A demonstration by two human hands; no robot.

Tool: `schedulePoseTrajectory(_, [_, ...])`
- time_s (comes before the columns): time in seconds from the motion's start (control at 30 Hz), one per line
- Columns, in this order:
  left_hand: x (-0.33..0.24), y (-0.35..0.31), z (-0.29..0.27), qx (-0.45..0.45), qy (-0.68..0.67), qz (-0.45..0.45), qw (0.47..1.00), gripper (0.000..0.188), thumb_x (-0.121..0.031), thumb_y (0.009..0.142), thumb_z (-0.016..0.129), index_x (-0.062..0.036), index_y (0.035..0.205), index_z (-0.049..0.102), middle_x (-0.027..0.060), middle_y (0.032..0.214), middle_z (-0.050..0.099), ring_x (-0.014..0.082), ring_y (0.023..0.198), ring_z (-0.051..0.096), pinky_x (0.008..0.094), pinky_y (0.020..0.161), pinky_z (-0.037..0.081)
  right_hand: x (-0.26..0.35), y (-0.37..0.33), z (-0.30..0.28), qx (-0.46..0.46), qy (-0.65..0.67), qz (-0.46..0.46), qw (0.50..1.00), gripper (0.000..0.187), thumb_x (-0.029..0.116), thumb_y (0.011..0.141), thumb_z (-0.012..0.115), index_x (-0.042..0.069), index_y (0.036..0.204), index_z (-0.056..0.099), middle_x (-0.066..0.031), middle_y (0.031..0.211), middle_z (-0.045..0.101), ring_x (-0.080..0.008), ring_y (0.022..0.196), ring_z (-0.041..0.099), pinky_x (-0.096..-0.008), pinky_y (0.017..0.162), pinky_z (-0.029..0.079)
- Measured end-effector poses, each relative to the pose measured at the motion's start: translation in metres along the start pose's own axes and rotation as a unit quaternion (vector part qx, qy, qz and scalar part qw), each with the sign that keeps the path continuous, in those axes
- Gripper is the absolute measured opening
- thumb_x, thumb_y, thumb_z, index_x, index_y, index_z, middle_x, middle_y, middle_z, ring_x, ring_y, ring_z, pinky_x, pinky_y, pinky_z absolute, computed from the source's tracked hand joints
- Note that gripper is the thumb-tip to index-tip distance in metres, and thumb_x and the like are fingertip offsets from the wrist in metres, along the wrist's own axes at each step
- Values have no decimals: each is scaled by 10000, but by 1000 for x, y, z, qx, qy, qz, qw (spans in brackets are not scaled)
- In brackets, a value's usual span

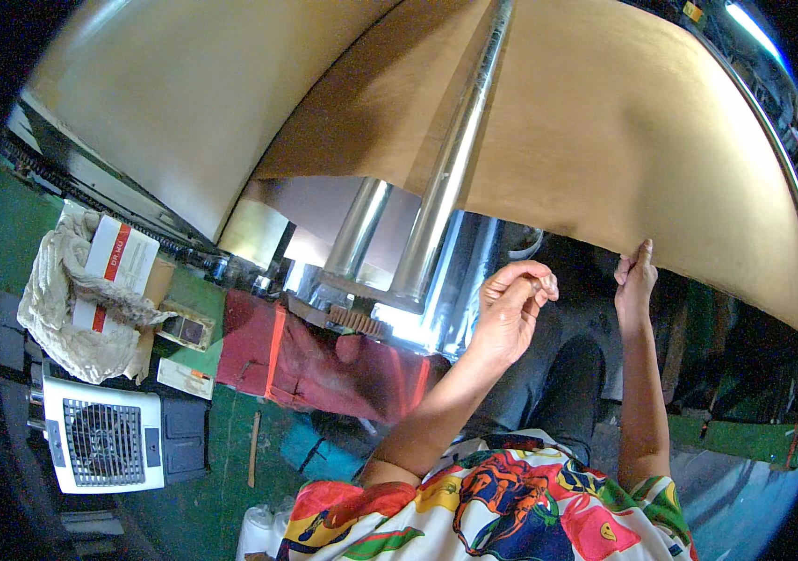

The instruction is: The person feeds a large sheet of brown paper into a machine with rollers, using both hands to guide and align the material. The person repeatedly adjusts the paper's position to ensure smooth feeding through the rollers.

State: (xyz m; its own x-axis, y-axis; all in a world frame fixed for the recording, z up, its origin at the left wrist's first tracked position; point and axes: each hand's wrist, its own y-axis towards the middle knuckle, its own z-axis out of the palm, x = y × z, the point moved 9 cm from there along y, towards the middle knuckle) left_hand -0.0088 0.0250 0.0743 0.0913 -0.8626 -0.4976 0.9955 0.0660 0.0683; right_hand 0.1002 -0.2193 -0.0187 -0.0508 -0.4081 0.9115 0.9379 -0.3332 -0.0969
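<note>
A wide golden-brown sheet (pixel 595 122) curves down from above, and its lower edge crosses in front of me. My left hand (pixel 516 309) is raised below that edge, with thumb and fingers closed together in a pinch. Whatever is between those fingertips, if anything, is too small to make out. Farther right, my right hand (pixel 637 279) reaches up to the sheet's lower edge. Its index finger is stretched upward and overlaps the edge, and the other fingers are partly folded below. A long shiny metal rod (pixel 460 150) slants down across the sheet, left of my hands.
A shorter metal cylinder (pixel 359 229) stands beside a toothed gear (pixel 357 322). Dark red cloth (pixel 324 365) with orange bands lies below. At left are bundled pale rags (pixel 53 299), a white-and-red box (pixel 128 257) and a white grille-fronted unit (pixel 104 439). A pale curved panel (pixel 184 103) rises upper left.
</note>
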Motion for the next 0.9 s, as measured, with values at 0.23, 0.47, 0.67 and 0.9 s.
schedulePoseTrajectory(0.23, [-30,5,-5,-31,-17,13,999,157,40,801,440,3,821,592,71,717,522,137,599,471,242,525,396,-33,-5,0,-34,-14,58,998,404,415,873,484,44,713,502,-31,573,501,-73,399,404,-194,318,274])
schedulePoseTrajectory(0.47, [-34,10,-14,-44,-41,24,998,143,12,826,453,15,881,585,85,733,519,163,632,482,259,540,410,-23,-8,20,-27,-4,53,998,441,422,882,459,37,669,498,-44,506,482,-82,359,369,-211,323,263])
schedulePoseTrajectory(0.67, [-40,11,-15,-97,1,61,993,202,-19,856,479,46,1037,543,177,953,583,240,846,586,288,708,520,-21,-14,36,-25,-2,70,997,442,411,889,448,41,651,489,-32,484,454,-87,364,360,-209,329,255])
schedulePoseTrajectory(0.9, [-46,10,-15,-115,50,68,990,247,15,832,514,49,1077,524,209,1047,567,282,974,571,317,799,525,-33,-21,42,-28,-30,101,994,425,414,881,464,58,654,510,-22,531,502,-70,399,389,-199,345,258])
